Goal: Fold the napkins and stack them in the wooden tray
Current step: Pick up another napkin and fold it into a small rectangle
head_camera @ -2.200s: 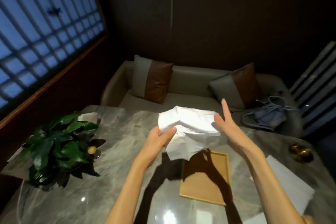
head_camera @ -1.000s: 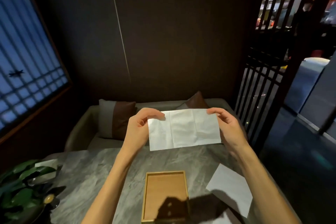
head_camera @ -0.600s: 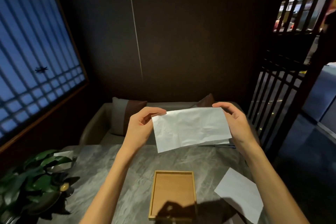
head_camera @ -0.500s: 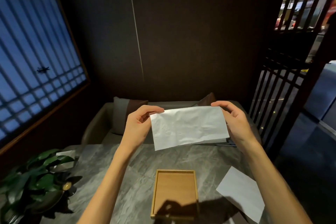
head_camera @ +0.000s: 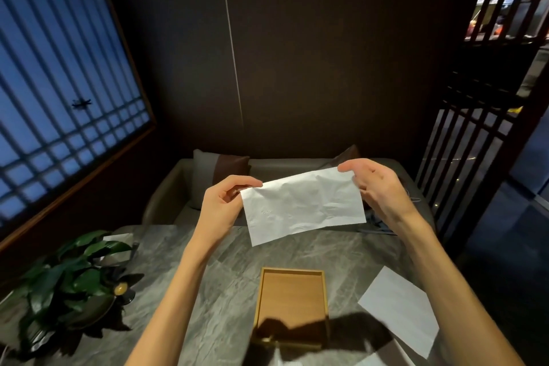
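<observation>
A white paper napkin [head_camera: 303,205], folded into a long rectangle, hangs in the air above the far half of the grey table. My left hand [head_camera: 221,211] pinches its upper left corner and my right hand [head_camera: 378,187] pinches its upper right corner. It tilts, right end higher. Below it on the table lies the wooden tray [head_camera: 325,306], with nothing inside but the shadow of my hands. Another flat white napkin [head_camera: 401,309] lies on the table to the right of the tray.
A potted green plant [head_camera: 68,276] stands at the table's left edge. Behind the grey marble table [head_camera: 225,291] is a sofa with a cushion [head_camera: 218,175]. A slatted screen [head_camera: 463,163] borders the right side. More white paper [head_camera: 371,361] shows at the bottom edge.
The napkin went from a loose bundle to a flat folded rectangle held by its top corners. In the last half second my right hand rose slightly, tilting the napkin.
</observation>
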Available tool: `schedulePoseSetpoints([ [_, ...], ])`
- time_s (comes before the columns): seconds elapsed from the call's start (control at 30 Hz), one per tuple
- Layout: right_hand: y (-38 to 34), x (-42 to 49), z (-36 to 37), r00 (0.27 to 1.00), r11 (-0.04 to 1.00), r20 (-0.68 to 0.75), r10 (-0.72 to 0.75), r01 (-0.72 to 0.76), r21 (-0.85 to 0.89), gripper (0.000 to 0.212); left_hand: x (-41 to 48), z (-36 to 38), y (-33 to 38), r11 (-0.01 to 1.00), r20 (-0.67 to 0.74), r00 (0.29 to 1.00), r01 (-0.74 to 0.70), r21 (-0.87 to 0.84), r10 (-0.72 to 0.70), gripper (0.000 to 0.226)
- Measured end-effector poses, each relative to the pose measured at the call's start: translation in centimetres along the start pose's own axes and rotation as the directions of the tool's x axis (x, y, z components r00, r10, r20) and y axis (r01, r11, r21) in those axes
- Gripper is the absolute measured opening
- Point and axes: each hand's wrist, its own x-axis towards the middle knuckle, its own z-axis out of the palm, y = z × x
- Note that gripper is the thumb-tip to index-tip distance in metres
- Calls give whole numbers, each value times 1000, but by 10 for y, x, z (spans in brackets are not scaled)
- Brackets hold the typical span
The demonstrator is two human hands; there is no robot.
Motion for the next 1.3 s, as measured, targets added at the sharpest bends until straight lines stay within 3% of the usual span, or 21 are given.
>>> schedulePoseSetpoints([
  [0.07,0,2,3,999,994,-17,-45,43,-105,12,-2,-3,1,1000,5,1000,-9,-12,9,26],
  [0.4,-4,18,7,993,986,-8,-116,114,-122,34,-3,-11,0,997,41,998,-45,-58,47,34],
  [0.5,-11,20,5,988,975,23,-150,152,-163,40,-1,-19,-6,996,214,977,-31,82,13,47],
  [0.6,-31,22,6,959,940,230,-168,226,-256,61,4,-15,-8,947,328,941,-30,321,-82,64],
  [0.67,-48,25,13,891,845,442,-102,312,-434,74,8,-2,-1,964,317,948,-47,261,-39,45],
  [0.73,-64,29,25,819,716,573,-16,410,-565,80,13,17,9,990,383,921,7,143,-62,41],
  [0.83,-78,37,33,764,649,641,72,452,-612,78,20,40,18,993,490,865,101,53,-114,25],
  [0.9,-81,39,32,771,634,634,68,457,-624,74,20,51,18,993,505,856,118,20,-112,20],
  [0.97,-77,38,27,819,677,573,-24,435,-594,68,18,59,16,989,468,876,149,-25,-120,22],
  [1.03,-64,36,19,903,793,414,-114,334,-509,65,17,63,15,983,399,907,175,-58,-137,24],
  [1.13,-37,23,8,983,963,186,4,47,-266,72,18,65,15,969,337,927,217,-116,-168,25],
  [1.2,-19,9,5,973,992,203,113,-101,-72,62,19,65,16,954,326,926,253,-160,-191,22],
  [1.3,-1,-9,8,957,984,236,170,-179,16,47,20,65,18,940,332,922,277,-201,-200,20],
])
